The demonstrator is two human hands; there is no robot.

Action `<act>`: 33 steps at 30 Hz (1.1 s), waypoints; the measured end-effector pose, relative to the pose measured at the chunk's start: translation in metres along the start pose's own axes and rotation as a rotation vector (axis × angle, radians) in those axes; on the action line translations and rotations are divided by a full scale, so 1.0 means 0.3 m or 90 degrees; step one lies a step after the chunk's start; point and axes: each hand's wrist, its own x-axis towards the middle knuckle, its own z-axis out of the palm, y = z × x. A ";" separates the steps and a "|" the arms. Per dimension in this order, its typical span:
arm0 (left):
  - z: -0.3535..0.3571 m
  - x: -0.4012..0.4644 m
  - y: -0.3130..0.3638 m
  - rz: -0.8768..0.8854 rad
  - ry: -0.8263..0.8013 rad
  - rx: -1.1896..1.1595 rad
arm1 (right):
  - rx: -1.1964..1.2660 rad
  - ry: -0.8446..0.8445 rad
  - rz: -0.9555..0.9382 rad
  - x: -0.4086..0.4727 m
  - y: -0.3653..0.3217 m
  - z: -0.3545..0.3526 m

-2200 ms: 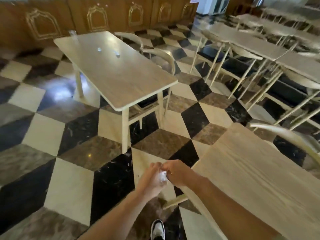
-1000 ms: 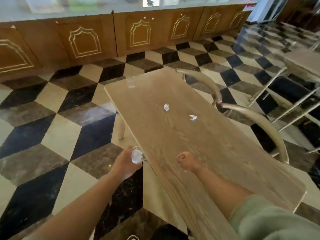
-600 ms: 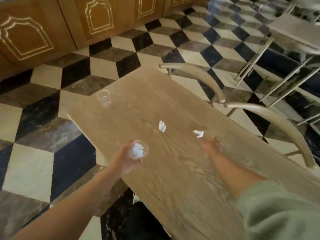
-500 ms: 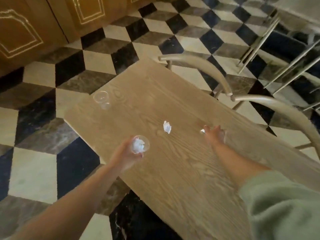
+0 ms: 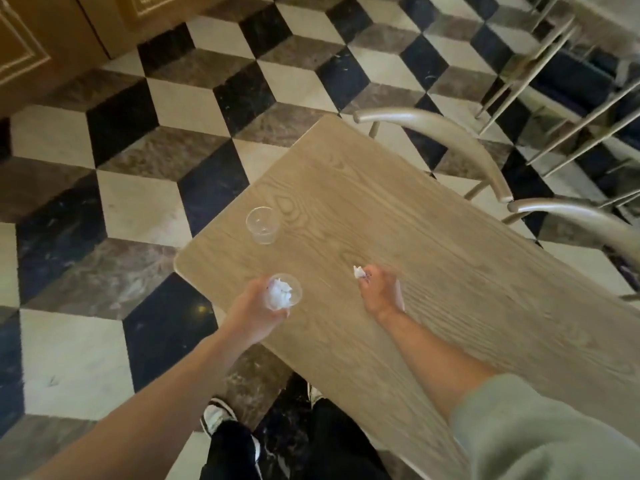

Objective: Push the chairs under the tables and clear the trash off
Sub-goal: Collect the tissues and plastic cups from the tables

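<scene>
Paper scrap point(image 5: 358, 272) sits pinched at the right hand's point(image 5: 379, 292) fingertips; left hand point(image 5: 254, 308) clasps a paper-stuffed cup point(image 5: 284, 293).

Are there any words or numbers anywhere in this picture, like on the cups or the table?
None: no words or numbers show anywhere.
Empty clear cup: plain, no label.
Cup of crumpled paper in the left hand: no print visible.
Paper scrap at the right hand: too small to tell.
Table: only wood grain.
</scene>
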 end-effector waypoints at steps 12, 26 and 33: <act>-0.462 -0.102 -0.341 0.136 0.007 0.074 | -0.192 -0.273 -0.338 -0.318 -0.893 0.256; -0.672 0.004 -0.481 0.125 0.040 0.018 | -0.092 -0.282 -0.352 -0.255 -1.096 0.288; -0.770 0.185 -0.397 0.138 0.012 0.093 | -0.240 -0.465 -0.334 -0.087 -1.192 0.313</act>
